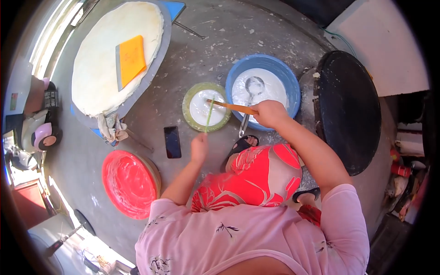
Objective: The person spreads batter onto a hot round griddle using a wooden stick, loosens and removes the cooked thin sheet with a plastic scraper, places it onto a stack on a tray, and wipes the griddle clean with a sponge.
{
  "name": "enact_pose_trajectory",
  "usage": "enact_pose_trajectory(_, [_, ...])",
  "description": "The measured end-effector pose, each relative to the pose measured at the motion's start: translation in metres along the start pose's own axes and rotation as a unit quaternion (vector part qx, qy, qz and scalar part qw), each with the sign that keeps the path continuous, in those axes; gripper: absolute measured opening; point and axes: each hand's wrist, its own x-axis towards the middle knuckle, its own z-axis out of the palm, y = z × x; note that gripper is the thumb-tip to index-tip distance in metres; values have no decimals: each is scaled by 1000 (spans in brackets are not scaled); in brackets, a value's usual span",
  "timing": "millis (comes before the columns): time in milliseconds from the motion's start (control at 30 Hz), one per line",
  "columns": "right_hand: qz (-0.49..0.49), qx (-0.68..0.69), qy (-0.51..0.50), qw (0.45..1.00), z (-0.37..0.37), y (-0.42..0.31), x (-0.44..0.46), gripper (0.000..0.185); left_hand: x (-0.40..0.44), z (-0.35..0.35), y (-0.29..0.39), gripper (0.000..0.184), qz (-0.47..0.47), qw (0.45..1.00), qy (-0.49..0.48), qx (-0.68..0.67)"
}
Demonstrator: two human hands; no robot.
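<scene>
**A Green Stick (210,117) and a Brown Stick (233,107) Are Crossing Over a Green Bowl (187,110)**

A person in a pink shirt (256,233) is using both hands. The left hand (199,147) is looking a bit blurry, but its fingers are curling in and pinching the near end of the green stick. The right hand (270,113) is gripping one end of the brown stick, with its fingers wrapping around it. The other end is reaching left from those fingers, over the white mix (197,110) in the bowl. Whether the two sticks are touching, one cannot tell.

The green bowl is sitting just past the left fingers and to the left of the right fingers. A blue tub (295,91) is standing just past the right fingers, holding more white mix and a big spoon (244,123). The spoon's handle is leaning over the edge, just left of the right fingers.

A phone (172,142) is lying near the left fingers, on their left. Farther left and closer to the person, a red tub (107,178) is standing. Well past the left fingers, a round table (161,59) is carrying a white sheet (96,68) and an orange scraper (132,59). A big black pan (350,112) is resting well to the right of the right fingers.
</scene>
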Motion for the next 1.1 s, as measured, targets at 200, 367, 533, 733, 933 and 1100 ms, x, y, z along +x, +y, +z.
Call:
enact_pose_trajectory(200, [33,127,-27,991,17,9,0,27,-14,17,2,25,27,999,-27,-5])
enact_pose_trajectory(367, [42,71,4,997,12,7,-11,33,41,3,-21,26,-79,994,43,61])
enact_pose_trajectory(533, [-98,-75,62,990,30,7,-5,39,-7,16,-2,25,-41,998,-2,-50])
enact_pose_trajectory(733, [-20,-9,41,999,11,16,-38,37,41,29,-43,26,-135,989,11,-50])
enact_pose_trajectory(933, [14,70,104,992,19,59,-93,35,39,19,-12,32,-83,995,-21,52])
enact_pose_trajectory(1100, [94,327,132,931,22,57,-155,35,9,28,30,48,164,868,182,433])
